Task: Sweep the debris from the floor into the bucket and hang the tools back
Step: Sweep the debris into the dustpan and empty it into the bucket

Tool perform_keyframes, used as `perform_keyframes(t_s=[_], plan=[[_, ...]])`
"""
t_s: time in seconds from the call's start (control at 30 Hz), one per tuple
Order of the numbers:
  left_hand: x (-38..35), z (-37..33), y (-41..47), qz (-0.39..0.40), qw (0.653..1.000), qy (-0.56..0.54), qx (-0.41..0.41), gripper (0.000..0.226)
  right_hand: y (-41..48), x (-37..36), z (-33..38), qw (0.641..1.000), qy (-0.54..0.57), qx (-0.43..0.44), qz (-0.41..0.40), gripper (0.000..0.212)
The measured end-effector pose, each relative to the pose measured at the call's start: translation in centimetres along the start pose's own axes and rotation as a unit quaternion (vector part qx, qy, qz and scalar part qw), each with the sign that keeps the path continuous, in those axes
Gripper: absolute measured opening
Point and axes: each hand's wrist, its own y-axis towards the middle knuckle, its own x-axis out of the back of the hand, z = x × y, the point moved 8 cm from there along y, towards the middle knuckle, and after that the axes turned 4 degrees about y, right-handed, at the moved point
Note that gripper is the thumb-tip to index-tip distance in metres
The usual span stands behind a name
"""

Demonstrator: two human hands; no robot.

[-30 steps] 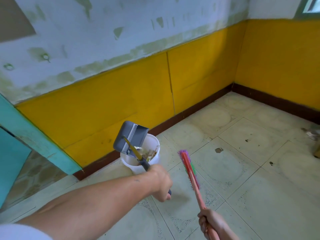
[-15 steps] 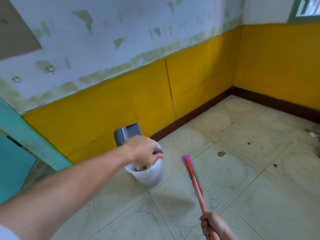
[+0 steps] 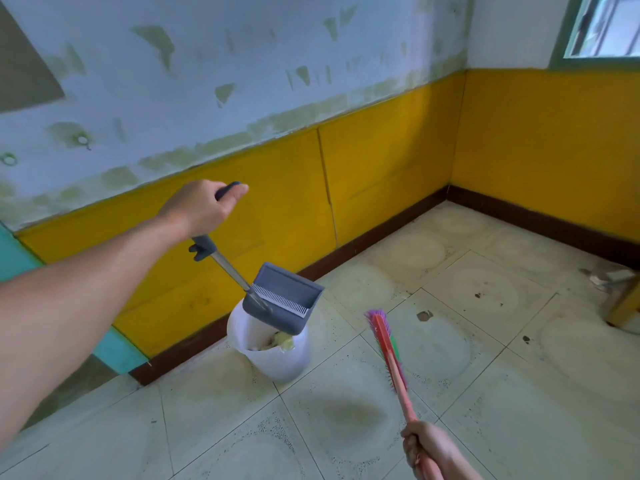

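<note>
Left hand [image 3: 204, 206] closing fully round the top of the dustpan [image 3: 284, 299] handle, pan hanging tilted over the bucket [image 3: 277, 358].

The fingers are wrapping the dark end grip, thumb lying along it; the right hand [image 3: 427, 448] is clasping the broom [image 3: 388, 348] by its pink stick, low in view. The dustpan is looking light and stiff, likely to swing on its long handle, so the end grip is serving best. The thin white bucket, standing on the floor [image 3: 485, 393] against the yellow wall and holding pale debris [image 3: 277, 341], is probably tipping easily if knocked. Dark scraps [image 3: 424, 315] are lying on the tiles beyond.
</note>
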Motion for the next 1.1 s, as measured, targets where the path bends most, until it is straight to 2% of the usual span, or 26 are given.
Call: perform_keyframes(t_s=[0.13,0.23,0.43,0.7,0.77,0.97,1.1], plan=[[1.3,0.4,1.6,-0.035,0.997,-0.050,0.037,0.057,-0.4,1.5,1.1,1.000,0.012,0.017,-0.017,0.061],[1.2,0.3,2.5,-0.049,0.990,-0.114,0.059,0.057,-0.8,2.6,1.9,0.999,0.035,0.016,-0.028,0.055],[-2.5,-2.4,4.8,-0.022,0.977,-0.199,0.065,0.056,-1.5,5.3,3.8,0.997,0.063,0.021,-0.049,0.053],[-11.6,-7.1,10.0,0.047,0.977,-0.205,0.035,0.058,0.3,9.1,7.6,0.988,0.096,0.029,-0.118,0.032],[-14.6,-7.7,11.6,0.061,0.978,-0.196,0.028,0.059,1.5,9.7,9.2,0.986,0.093,0.027,-0.135,0.034],[-24.9,-9.3,17.2,0.115,0.976,-0.186,-0.001,0.063,6.1,11.3,15.7,0.983,0.038,0.005,-0.181,0.038],[-31.3,-10.5,20.7,0.158,0.971,-0.178,-0.019,0.061,9.2,11.5,21.2,0.980,-0.026,-0.025,-0.197,0.025]])
